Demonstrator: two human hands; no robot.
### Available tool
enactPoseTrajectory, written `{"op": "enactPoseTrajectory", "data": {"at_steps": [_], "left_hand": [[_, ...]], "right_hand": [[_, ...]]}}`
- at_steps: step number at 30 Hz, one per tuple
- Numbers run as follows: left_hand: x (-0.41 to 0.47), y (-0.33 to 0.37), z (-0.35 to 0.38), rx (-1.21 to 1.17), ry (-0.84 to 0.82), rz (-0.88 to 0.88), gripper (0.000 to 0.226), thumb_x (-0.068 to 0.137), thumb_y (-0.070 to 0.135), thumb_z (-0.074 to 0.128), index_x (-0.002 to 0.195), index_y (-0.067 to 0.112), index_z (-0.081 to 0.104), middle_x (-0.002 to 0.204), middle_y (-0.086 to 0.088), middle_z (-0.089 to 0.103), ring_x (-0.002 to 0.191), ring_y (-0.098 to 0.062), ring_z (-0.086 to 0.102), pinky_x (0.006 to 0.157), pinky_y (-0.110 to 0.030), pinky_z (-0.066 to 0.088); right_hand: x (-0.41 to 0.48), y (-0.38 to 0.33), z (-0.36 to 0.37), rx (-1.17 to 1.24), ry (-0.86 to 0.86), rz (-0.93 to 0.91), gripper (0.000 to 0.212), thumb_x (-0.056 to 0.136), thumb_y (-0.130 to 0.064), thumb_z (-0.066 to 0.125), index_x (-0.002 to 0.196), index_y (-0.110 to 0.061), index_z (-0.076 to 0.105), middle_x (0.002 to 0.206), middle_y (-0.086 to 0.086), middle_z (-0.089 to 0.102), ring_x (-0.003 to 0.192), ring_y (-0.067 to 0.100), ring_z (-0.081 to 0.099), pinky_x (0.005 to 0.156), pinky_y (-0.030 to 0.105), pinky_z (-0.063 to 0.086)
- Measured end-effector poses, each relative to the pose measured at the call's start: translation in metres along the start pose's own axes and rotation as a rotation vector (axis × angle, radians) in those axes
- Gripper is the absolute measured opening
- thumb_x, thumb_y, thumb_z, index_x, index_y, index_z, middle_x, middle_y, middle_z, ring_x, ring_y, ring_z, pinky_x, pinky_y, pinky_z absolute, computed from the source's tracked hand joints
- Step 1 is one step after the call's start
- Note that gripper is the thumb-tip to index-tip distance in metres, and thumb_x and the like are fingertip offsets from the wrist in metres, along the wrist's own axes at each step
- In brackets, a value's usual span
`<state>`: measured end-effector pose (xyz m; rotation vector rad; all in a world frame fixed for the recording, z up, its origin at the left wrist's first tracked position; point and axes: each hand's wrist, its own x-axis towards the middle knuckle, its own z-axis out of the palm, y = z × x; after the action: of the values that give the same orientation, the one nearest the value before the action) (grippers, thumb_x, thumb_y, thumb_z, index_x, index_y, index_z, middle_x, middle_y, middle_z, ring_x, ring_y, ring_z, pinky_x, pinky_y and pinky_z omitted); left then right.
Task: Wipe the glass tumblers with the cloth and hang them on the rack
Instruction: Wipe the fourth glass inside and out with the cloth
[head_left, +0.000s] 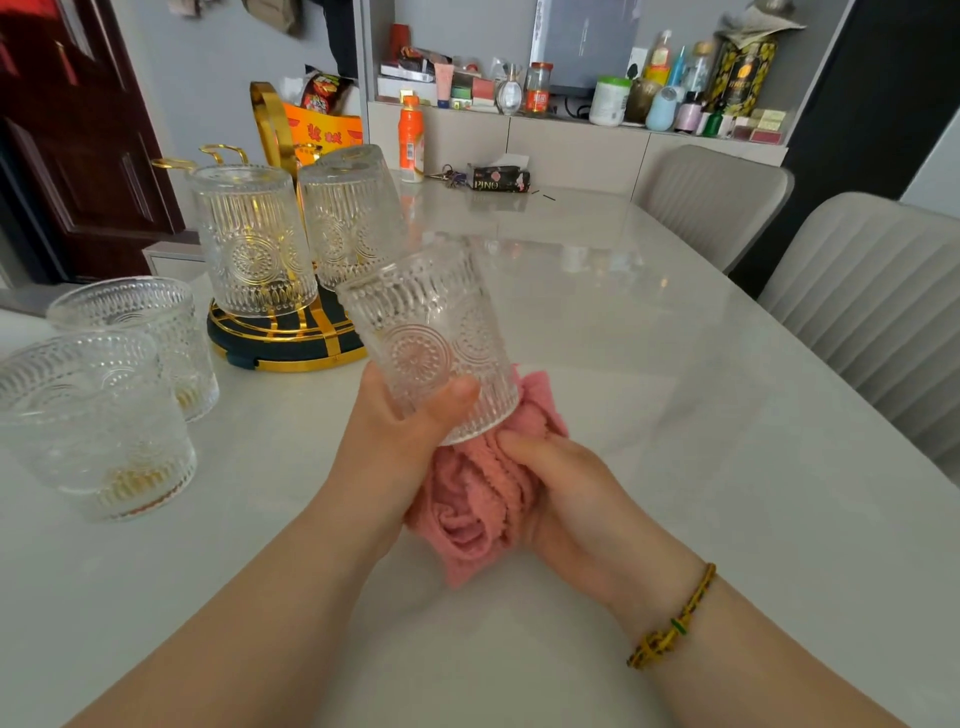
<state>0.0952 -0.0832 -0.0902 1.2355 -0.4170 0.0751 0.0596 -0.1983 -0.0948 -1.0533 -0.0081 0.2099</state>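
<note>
Just in front of the rack (291, 338), what is in work? — Trainee

One glass tumbler (431, 338), held clear of the surface (675, 389), mouth up and tilted away. The left hand (400, 431) is closed round its lower body, thumb across the near side. The right hand (566, 493) grips the bunched pink cloth (478, 499) and presses it against the tumbler's base. — Instructor

How should the item be expected to handle? — Trainee

Judged from appearance: thick pressed glass, so rigid, moderately heavy, and breakable if dropped or knocked against the rack's metal. The embossed ribs and medallions give the fingers purchase; any damp patch would reduce it. The cloth is soft and should conform to the ribs. — Instructor

Where is the correct hold? — Trainee

Round the body, near the base, as the left hand has it now. This leaves the mouth free to go down over a peg. Avoid pinching the rim alone. Two hung tumblers (249, 239) sit inverted on the rack; bare gold pegs (223, 152) show at its rear left. Lower gently: glass meets metal. — Instructor

And the remainder? — Trainee

Two upright tumblers (130, 338) stand to the left of the rack, apparently awaiting the cloth. — Instructor
</note>
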Motion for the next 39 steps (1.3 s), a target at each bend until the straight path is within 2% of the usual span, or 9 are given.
{"op": "enactPoseTrajectory", "data": {"at_steps": [6, 9, 16, 23, 27, 30, 33, 37, 39], "left_hand": [[0.004, -0.006, -0.006, 0.014, 0.042, -0.014, 0.039, 0.058, 0.024, 0.073, 0.094, 0.024, 0.059, 0.082, 0.011, 0.073, 0.079, -0.006, 0.069, 0.064, -0.019, 0.053], [0.002, -0.004, -0.004, 0.048, -0.005, -0.001, 0.047, 0.054, 0.023, 0.079, 0.096, 0.021, 0.059, 0.082, 0.015, 0.072, 0.081, 0.0, 0.068, 0.065, -0.012, 0.05], [-0.004, -0.006, 0.006, 0.067, 0.005, 0.01, 0.058, 0.053, 0.025, 0.076, 0.106, 0.012, 0.056, 0.085, 0.01, 0.073, 0.082, -0.003, 0.069, 0.066, -0.012, 0.05], [0.003, -0.01, -0.005, 0.036, 0.093, -0.025, 0.057, 0.053, 0.034, 0.074, 0.105, 0.016, 0.058, 0.094, 0.001, 0.071, 0.089, -0.014, 0.069, 0.074, -0.028, 0.056], [0.001, -0.009, -0.003, 0.097, 0.056, -0.01, 0.065, 0.058, 0.024, 0.081, 0.115, 0.012, 0.052, 0.099, 0.003, 0.069, 0.089, -0.006, 0.067, 0.07, -0.015, 0.052], [0.0, -0.011, -0.001, 0.11, 0.051, -0.003, 0.088, 0.047, 0.037, 0.077, 0.124, 0.007, 0.046, 0.111, -0.007, 0.066, 0.098, -0.015, 0.066, 0.074, -0.02, 0.053], [0.001, -0.011, -0.001, 0.136, 0.073, 0.019, 0.091, 0.046, 0.041, 0.074, 0.124, 0.004, 0.045, 0.111, -0.01, 0.065, 0.098, -0.017, 0.066, 0.074, -0.021, 0.053], [0.005, -0.008, -0.007, 0.114, 0.11, 0.016, 0.081, 0.051, 0.042, 0.071, 0.12, 0.005, 0.05, 0.106, -0.01, 0.067, 0.093, -0.017, 0.067, 0.076, -0.027, 0.055], [0.006, -0.007, -0.011, 0.095, 0.123, -0.005, 0.066, 0.052, 0.041, 0.07, 0.11, 0.012, 0.057, 0.099, -0.004, 0.07, 0.091, -0.017, 0.068, 0.077, -0.031, 0.055]], "right_hand": [[-0.005, -0.009, 0.001, -0.098, 0.098, 0.021, 0.018, 0.086, -0.009, 0.05, 0.089, -0.01, 0.067, 0.097, 0.018, 0.069, 0.086, 0.025, 0.063, 0.084, 0.035, 0.051], [-0.005, -0.023, -0.006, 0.052, 0.223, -0.075, 0.045, 0.087, -0.004, 0.041, 0.053, -0.015, 0.069, 0.072, 0.01, 0.065, 0.069, 0.02, 0.061, 0.072, 0.03, 0.051], [0.002, -0.008, 0.0, 0.076, 0.182, -0.082, 0.03, 0.089, -0.005, 0.044, 0.115, -0.002, 0.059, 0.114, 0.016, 0.065, 0.106, 0.026, 0.062, 0.094, 0.04, 0.048], [-0.008, -0.012, 0.006, 0.132, 0.119, -0.01, 0.021, 0.085, -0.006, 0.05, 0.085, -0.013, 0.069, 0.097, 0.01, 0.064, 0.096, 0.024, 0.063, 0.085, 0.035, 0.051], [-0.01, -0.021, 0.006, 0.212, 0.193, -0.076, 0.015, 0.08, -0.014, 0.054, 0.074, -0.017, 0.068, 0.085, 0.009, 0.067, 0.082, 0.021, 0.065, 0.078, 0.033, 0.053], [-0.005, -0.016, 0.004, 0.273, 0.257, -0.098, 0.021, 0.084, -0.009, 0.051, 0.082, -0.015, 0.07, 0.09, 0.008, 0.069, 0.09, 0.022, 0.064, 0.089, 0.039, 0.048], [-0.002, -0.009, 0.008, 0.275, 0.223, -0.059, 0.032, 0.09, -0.017, 0.044, 0.115, -0.004, 0.059, 0.114, 0.021, 0.064, 0.109, 0.032, 0.059, 0.096, 0.046, 0.045], [-0.008, -0.008, 0.011, 0.307, 0.097, -0.057, 0.042, 0.07, -0.025, 0.049, 0.108, -0.013, 0.061, 0.093, 0.011, 0.071, 0.082, 0.02, 0.069, 0.069, 0.034, 0.058], [-0.01, -0.011, 0.011, 0.282, 0.076, -0.033, 0.04, 0.078, -0.025, 0.047, 0.115, -0.013, 0.059, 0.107, 0.01, 0.068, 0.094, 0.019, 0.066, 0.078, 0.034, 0.055]]}}
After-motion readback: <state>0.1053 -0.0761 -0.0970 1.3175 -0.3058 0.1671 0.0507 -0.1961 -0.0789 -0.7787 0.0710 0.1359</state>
